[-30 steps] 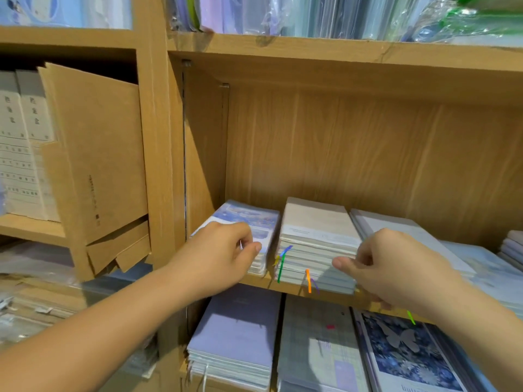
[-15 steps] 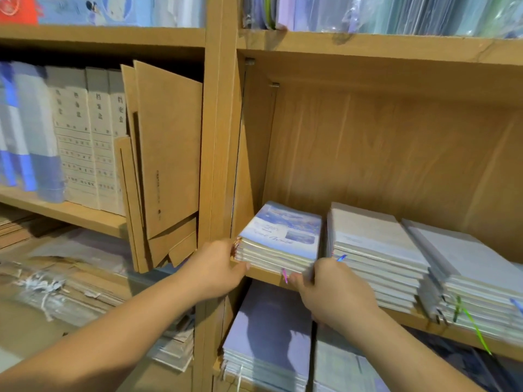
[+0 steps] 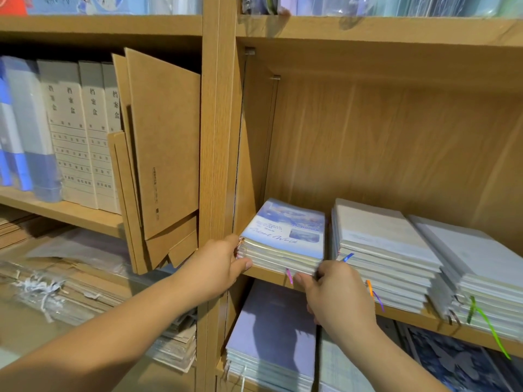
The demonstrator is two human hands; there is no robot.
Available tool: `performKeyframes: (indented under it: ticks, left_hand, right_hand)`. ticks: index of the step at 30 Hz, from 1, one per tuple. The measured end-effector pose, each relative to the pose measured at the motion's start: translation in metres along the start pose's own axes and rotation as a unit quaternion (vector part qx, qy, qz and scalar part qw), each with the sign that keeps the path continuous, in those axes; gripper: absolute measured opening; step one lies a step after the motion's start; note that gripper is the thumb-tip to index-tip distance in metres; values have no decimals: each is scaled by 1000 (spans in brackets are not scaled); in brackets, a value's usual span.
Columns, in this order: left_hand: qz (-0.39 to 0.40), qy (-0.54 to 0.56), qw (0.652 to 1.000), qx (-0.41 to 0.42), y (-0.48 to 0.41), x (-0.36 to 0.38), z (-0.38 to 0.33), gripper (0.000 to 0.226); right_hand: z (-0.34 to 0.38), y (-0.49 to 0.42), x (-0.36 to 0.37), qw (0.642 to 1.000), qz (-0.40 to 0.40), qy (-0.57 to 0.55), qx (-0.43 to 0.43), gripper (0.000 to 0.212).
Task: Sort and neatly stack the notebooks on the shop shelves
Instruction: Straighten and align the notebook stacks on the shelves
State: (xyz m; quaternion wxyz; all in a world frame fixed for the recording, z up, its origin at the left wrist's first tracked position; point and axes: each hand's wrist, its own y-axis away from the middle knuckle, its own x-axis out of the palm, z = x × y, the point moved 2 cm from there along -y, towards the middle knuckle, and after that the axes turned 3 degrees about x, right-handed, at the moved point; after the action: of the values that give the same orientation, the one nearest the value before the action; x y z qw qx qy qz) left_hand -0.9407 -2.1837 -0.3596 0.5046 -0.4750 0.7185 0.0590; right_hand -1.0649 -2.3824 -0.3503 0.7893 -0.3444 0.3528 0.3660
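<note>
A stack of blue sky-cover notebooks (image 3: 285,236) lies at the left end of the wooden shelf (image 3: 268,274). My left hand (image 3: 218,267) grips the stack's left front corner, thumb at the front edge. My right hand (image 3: 336,295) holds the stack's right front corner, fingers tucked between it and the neighbouring stack. To the right lie a beige-cover stack (image 3: 379,244) and a grey-cover stack (image 3: 475,267), both with ribbon bookmarks hanging out.
A wooden upright (image 3: 216,137) stands just left of the stack. Folded cardboard boxes (image 3: 161,154) and file boxes (image 3: 82,131) fill the left bay. Below lie lilac notebooks (image 3: 271,335) and dark butterfly-cover ones (image 3: 458,363). Plastic-wrapped stock sits on the top shelf.
My right hand left the beige stack and came to the blue stack's right front corner. My left hand shifted to its left front corner. The view panned left.
</note>
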Motion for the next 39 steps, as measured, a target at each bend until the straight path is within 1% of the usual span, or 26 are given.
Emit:
performKeyframes:
  ticks: [3, 5, 7, 9, 10, 11, 15, 19, 22, 26, 28, 31, 35, 39]
  left_hand:
    - [5, 14, 1000, -11, 1, -2, 1, 14]
    - [24, 13, 999, -23, 0, -5, -1, 14]
    - [48, -12, 998, -30, -4, -14, -5, 16]
    - [48, -39, 998, -33, -10, -26, -11, 20]
    - [44, -51, 997, -32, -13, -30, -14, 22]
    - [46, -68, 996, -28, -15, -34, -17, 23]
    - [95, -142, 985, -20, -22, -38, -24, 29]
    - [119, -144, 982, -24, -23, -39, -24, 25]
    - [119, -151, 981, -19, -21, -38, -25, 25]
    - [135, -128, 982, -26, -18, -36, -24, 30]
    - [134, -140, 981, -18, -17, -35, -25, 31]
    - [113, -173, 978, -3, -17, -36, -26, 34]
    - [99, -165, 981, -3, -17, -36, -23, 30]
    - [91, -156, 983, -15, -16, -35, -25, 34]
  right_hand:
    - [3, 1, -5, 1000, 10, 23, -2, 43]
    - [6, 2, -11, 999, 30, 35, 3, 43]
    - [10, 2, -18, 997, 63, 44, 5, 44]
    - [15, 3, -25, 994, 102, 42, 15, 48]
    - [17, 4, -28, 993, 108, 45, 16, 49]
    - [19, 3, -30, 993, 102, 53, 14, 48]
    - [22, 1, -32, 992, 66, 107, -3, 39]
    - [23, -1, -30, 990, 46, 136, -7, 27]
    - [23, -4, -28, 989, 64, 135, 3, 25]
    - [23, -4, -29, 987, 83, 137, -2, 31]
    - [23, -5, -29, 984, 96, 150, -5, 33]
    - [24, -9, -31, 981, 114, 156, 3, 21]
    - [26, -10, -31, 979, 118, 167, 10, 24]
    - [27, -10, -33, 982, 96, 162, 21, 39]
